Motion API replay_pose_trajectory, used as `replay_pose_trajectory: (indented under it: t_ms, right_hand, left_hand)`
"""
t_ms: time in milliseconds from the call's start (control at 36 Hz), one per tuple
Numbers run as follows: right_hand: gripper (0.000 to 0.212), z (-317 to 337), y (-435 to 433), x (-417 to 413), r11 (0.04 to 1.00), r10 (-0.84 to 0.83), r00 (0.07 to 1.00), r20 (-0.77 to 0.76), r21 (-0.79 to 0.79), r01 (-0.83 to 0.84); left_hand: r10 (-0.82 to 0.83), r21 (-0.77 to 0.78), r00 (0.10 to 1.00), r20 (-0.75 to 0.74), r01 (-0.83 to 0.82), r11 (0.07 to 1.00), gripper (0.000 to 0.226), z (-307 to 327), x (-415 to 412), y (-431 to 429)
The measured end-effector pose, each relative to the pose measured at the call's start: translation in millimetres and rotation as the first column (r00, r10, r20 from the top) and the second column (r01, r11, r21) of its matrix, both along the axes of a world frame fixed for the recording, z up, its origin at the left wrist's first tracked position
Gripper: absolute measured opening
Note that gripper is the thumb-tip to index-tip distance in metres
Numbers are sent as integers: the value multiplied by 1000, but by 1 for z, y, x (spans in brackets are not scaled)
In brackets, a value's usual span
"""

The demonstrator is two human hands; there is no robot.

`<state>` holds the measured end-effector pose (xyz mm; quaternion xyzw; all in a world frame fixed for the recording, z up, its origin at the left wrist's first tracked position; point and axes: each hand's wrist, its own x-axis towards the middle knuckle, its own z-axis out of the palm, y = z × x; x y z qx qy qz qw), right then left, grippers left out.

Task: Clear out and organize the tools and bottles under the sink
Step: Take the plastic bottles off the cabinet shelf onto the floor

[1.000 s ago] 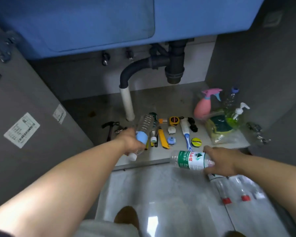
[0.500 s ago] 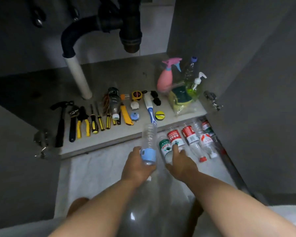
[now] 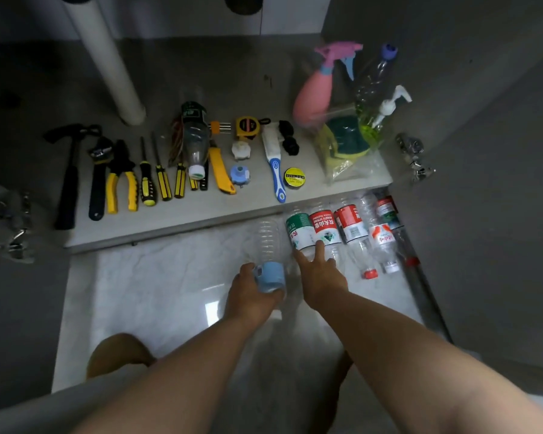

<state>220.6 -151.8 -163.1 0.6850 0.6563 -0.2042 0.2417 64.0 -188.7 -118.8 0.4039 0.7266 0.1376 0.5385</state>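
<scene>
My left hand (image 3: 251, 297) grips a clear bottle with a blue label (image 3: 268, 245) near its cap end, lying on the pale floor just left of a row of bottles. My right hand (image 3: 318, 274) rests with spread straight fingers on the green-labelled bottle (image 3: 298, 230) at the row's left end. Several red-labelled bottles (image 3: 351, 227) lie side by side to its right. On the cabinet floor (image 3: 176, 214) lie a hammer (image 3: 68, 180), pliers (image 3: 121, 180), screwdrivers (image 3: 146, 180) and one more clear bottle (image 3: 195, 142).
A white drain pipe (image 3: 107, 57) stands at the back left. A pink spray bottle (image 3: 317, 92), a pump bottle (image 3: 373, 117) and a bag of sponges (image 3: 345, 148) fill the cabinet's right corner. Door hinges (image 3: 416, 158) stick out on both sides. My knee (image 3: 116, 352) is below.
Both hands came back from the cabinet down to the floor. The green-labelled bottle joined the row, and the blue-labelled bottle was lowered beside it. The view tilted downward.
</scene>
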Motion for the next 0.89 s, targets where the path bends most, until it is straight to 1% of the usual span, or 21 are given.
replay_pose_trajectory:
  t_ms: [56,111,194,250,333,417,472,528,639,694,750,889]
  right_hand:
    - [103,-3,0,-1,999,-45,999,0,-24,45]
    - [103,-6,0,-2,999,-36,999,12,-20,37]
    - [99,-7,1,-3,999,11,999,38,40,-13]
    - [92,-3,2,-5,995,13,1000,29,96,-16]
    - [79,6,1,-11,975,-11,999,-49,221,22]
    - [72,15,-1,-19,954,-39,977,-211,283,99]
    - [67,19,-3,-23,954,-36,956,-291,274,119]
    - [66,21,-5,-23,968,11,954,-301,243,66]
    - [74,17,-10,-11,994,103,971,-215,59,-93]
    - [74,13,-13,-3,991,135,978,-161,5,-136]
    - [75,9,-14,5,992,126,981,-148,-5,-128]
    - [79,8,-8,13,995,85,972,-218,-30,-94]
  left_hand:
    - [6,-10,1000,-2,-6,1000,77,-2,1,4]
    - [11,-19,1000,0,-11,1000,77,-4,1,8]
    - [27,-29,1000,4,-27,999,81,-9,3,11]
    - [42,-24,999,0,-42,999,81,-11,6,13]
    - [35,1,999,-16,-35,999,77,-14,12,16]
    - [39,9,999,-23,-38,999,72,-15,19,20]
    - [61,13,998,-18,-60,998,66,-16,21,23]
    - [84,17,996,-18,-83,996,64,-19,23,25]
    - [101,1,994,-37,-101,995,73,-26,23,24]
    - [96,-4,995,-31,-96,995,76,-28,23,22]
    - [87,1,996,-27,-87,996,78,-32,23,19]
    - [76,66,995,-66,-72,995,77,-38,31,18]
